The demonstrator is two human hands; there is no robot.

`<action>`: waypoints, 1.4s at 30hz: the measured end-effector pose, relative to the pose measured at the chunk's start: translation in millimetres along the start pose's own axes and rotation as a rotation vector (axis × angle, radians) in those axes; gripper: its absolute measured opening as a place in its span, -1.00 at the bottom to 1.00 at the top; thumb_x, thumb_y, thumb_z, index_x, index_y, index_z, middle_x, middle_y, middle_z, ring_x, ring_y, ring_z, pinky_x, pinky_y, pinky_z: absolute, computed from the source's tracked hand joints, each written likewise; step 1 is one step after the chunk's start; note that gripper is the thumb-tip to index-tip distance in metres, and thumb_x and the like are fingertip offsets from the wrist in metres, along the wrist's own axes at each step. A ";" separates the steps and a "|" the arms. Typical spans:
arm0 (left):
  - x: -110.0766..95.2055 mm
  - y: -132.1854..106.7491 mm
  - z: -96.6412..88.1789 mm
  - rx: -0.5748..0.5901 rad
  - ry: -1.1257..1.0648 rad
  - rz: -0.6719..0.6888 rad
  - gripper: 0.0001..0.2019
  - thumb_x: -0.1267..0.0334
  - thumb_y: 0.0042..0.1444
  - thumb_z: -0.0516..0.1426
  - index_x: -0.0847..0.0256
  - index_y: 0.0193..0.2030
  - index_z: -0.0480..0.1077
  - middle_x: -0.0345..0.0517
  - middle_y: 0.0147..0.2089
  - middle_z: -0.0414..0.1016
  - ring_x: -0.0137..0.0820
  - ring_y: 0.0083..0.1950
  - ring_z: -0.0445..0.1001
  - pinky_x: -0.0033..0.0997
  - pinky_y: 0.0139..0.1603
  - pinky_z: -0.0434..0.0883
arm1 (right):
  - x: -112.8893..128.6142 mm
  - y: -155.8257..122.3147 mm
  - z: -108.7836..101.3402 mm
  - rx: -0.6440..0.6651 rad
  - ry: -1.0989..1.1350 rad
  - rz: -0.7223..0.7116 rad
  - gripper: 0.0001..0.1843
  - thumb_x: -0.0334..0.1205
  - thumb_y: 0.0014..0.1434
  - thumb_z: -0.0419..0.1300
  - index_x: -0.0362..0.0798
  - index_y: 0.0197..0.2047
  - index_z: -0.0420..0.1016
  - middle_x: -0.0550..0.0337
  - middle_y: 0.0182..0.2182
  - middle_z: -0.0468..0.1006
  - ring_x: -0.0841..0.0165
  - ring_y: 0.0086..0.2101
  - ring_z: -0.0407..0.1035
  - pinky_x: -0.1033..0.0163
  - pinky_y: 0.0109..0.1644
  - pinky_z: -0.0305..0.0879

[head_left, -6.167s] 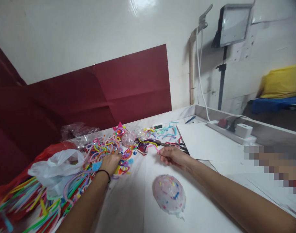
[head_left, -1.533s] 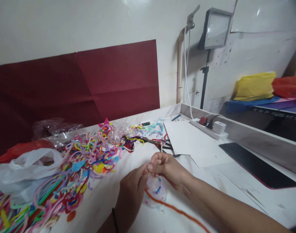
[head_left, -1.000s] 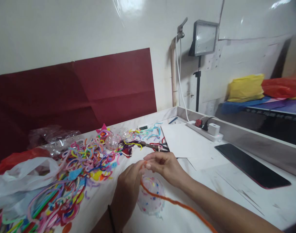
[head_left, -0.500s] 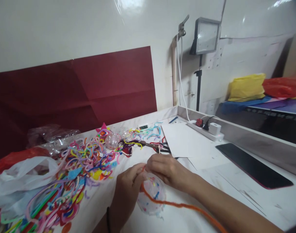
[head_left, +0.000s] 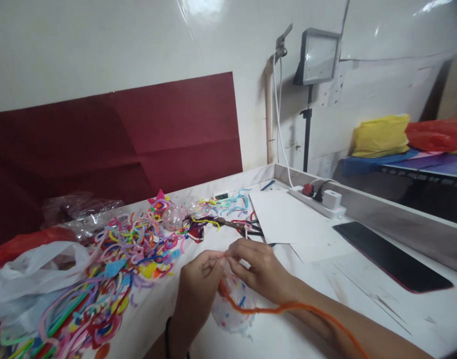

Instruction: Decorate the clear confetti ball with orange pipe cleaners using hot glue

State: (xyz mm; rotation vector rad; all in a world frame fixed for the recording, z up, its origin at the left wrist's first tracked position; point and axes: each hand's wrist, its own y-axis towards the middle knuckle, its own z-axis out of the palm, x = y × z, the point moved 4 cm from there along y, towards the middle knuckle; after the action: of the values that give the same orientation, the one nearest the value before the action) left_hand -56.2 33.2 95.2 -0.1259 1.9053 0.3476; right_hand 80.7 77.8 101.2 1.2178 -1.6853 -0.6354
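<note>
My left hand [head_left: 196, 289] and my right hand [head_left: 255, 269] meet over a clear plastic ball [head_left: 234, 309] filled with coloured bits, lying on the white table [head_left: 363, 299]. Both hands pinch the end of a long orange pipe cleaner [head_left: 288, 308] at the top of the ball. The pipe cleaner curves round the ball's front and trails along my right forearm to the bottom right. My left wrist wears a thin black band.
A heap of coloured pipe cleaners [head_left: 112, 269] covers the table's left, with a white plastic bag [head_left: 30, 274] and red bag. Scissors [head_left: 239, 227], another clear ball [head_left: 174, 217], white paper [head_left: 288, 217], a power strip [head_left: 318, 199] and a dark tablet [head_left: 389, 257] lie beyond.
Since half a second ago my fingers have lifted slightly off the ball and pinch the orange pipe cleaner's end together. The pipe cleaner's loop has shifted lower across the ball.
</note>
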 end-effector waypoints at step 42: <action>-6.8 7.4 -2.6 -0.052 0.238 0.270 -0.84 0.20 0.13 0.08 0.19 -0.37 0.43 -0.30 -0.61 0.33 -0.45 -0.57 0.36 -0.54 -0.53 0.29 | -24.5 1.1 8.1 0.092 0.803 0.892 -0.78 -0.15 -0.13 0.35 -0.14 -0.46 0.53 0.23 -0.60 0.54 0.46 -0.61 0.38 0.30 -0.46 0.38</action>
State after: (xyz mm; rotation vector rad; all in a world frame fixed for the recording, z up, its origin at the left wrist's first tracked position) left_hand -58.0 38.9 103.7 0.0595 2.1545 0.5856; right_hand 74.9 100.0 89.2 0.5257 -1.3416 0.4379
